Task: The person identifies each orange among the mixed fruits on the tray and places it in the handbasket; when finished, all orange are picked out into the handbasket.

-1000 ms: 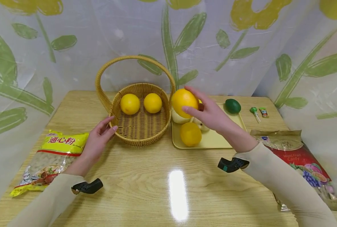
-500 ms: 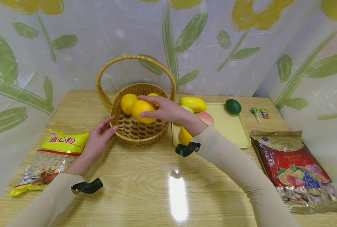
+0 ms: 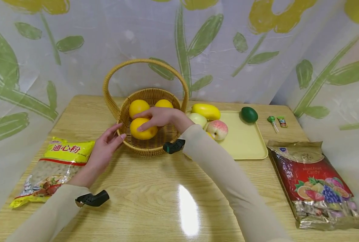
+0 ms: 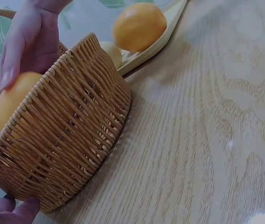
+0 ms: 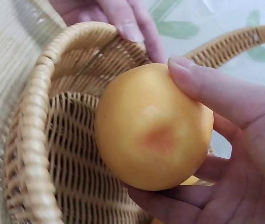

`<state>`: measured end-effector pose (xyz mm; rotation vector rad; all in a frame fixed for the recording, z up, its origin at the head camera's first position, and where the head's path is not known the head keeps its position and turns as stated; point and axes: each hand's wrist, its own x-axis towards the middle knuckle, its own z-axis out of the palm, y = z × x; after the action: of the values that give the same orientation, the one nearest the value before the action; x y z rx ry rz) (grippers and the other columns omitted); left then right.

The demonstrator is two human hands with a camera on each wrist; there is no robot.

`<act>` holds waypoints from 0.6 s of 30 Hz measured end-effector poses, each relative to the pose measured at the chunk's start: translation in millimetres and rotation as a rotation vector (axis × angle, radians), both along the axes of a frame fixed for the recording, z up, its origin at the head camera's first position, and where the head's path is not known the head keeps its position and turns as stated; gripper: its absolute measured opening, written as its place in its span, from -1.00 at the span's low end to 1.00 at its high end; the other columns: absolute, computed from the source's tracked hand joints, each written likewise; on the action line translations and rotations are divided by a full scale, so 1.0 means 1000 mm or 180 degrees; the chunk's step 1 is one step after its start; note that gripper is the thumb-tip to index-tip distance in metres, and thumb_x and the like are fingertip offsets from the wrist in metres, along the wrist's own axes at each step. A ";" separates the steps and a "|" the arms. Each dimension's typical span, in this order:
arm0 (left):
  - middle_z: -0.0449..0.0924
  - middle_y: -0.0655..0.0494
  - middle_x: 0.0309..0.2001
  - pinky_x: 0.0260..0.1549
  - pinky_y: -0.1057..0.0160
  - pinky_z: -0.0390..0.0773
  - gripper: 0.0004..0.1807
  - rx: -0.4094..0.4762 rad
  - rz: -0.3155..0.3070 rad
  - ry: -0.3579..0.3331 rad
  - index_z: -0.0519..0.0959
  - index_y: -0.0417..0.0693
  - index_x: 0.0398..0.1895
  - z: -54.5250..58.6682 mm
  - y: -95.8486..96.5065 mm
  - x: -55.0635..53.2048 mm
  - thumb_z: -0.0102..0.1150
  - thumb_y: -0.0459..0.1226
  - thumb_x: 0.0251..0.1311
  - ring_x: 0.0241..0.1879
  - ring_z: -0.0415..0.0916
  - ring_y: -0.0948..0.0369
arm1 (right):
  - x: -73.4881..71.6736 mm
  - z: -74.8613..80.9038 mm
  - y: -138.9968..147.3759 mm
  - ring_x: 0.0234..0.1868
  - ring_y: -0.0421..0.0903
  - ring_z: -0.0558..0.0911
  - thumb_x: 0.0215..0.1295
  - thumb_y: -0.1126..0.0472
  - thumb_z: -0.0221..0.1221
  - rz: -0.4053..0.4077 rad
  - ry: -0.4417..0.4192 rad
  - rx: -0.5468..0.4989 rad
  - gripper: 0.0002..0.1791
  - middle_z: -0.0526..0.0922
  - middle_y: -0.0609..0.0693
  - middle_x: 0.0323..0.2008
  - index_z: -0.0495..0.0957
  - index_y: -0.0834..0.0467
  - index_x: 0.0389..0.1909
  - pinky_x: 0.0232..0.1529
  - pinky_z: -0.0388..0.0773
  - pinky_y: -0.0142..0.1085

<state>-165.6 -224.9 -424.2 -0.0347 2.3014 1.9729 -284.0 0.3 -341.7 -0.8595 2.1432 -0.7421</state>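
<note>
My right hand [image 3: 164, 117] holds an orange [image 3: 142, 134] inside the wicker basket [image 3: 149, 151], thumb on one side and fingers on the other. In the right wrist view, the basket's woven floor shows below this orange. Two more oranges lie at the back of the basket: the left orange [image 3: 138, 107] is mostly in sight, while the right orange [image 3: 164, 103] is partly covered by the hand. At the basket's left rim, my left hand [image 3: 105, 148] grips the edge, fingers over it, as the right wrist view also shows.
Right of the basket, a yellow tray [image 3: 246, 148] holds a peach [image 3: 218, 130], a pale round fruit [image 3: 197, 119], a yellow mango [image 3: 206, 111], a dark green fruit [image 3: 249, 114] and an orange [image 4: 139, 27]. A pasta bag [image 3: 58, 168], candy bag [image 3: 315, 181] and lollipop [image 3: 271, 121] lie around.
My right hand has carried the orange leftward from above the tray into the basket and lowered it toward the front left. The left hand has stayed at the rim.
</note>
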 end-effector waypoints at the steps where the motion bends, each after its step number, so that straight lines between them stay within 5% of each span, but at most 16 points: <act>1: -0.21 0.08 0.57 0.21 0.37 0.37 -0.26 0.0001 0.0000 0.0002 0.13 -0.02 0.53 0.001 0.000 0.000 0.11 -0.02 0.37 0.49 -0.09 0.00 | 0.001 -0.001 -0.002 0.36 -0.15 0.21 0.25 -0.19 0.26 0.0033 0.0005 0.0008 -0.22 0.23 -0.05 0.43 0.25 -0.16 0.46 0.35 0.22 -0.23; 9: -0.22 0.07 0.57 0.20 0.40 0.38 -0.27 0.0024 -0.0030 0.0009 0.13 -0.06 0.52 0.003 0.002 0.001 0.10 -0.03 0.38 0.49 -0.09 -0.01 | 0.005 -0.010 -0.010 0.45 -0.11 0.12 0.26 -0.18 0.26 0.0391 0.0094 0.0338 -0.19 0.15 -0.03 0.48 0.21 -0.13 0.49 0.46 0.05 -0.16; 18: -0.23 0.10 0.58 0.23 0.34 0.33 -0.26 -0.0037 -0.0008 -0.0023 0.12 -0.01 0.53 0.004 0.001 0.002 0.08 0.00 0.38 0.49 -0.08 0.01 | 0.005 0.000 -0.001 0.46 -0.10 0.09 0.34 -0.05 0.22 0.0586 0.0178 0.0585 -0.25 0.11 -0.02 0.50 0.17 -0.12 0.50 0.47 0.05 -0.21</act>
<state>-163.6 -223.5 -420.2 -0.0400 2.3073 1.9551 -279.3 -0.4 -341.8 -0.9718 2.1078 -0.4259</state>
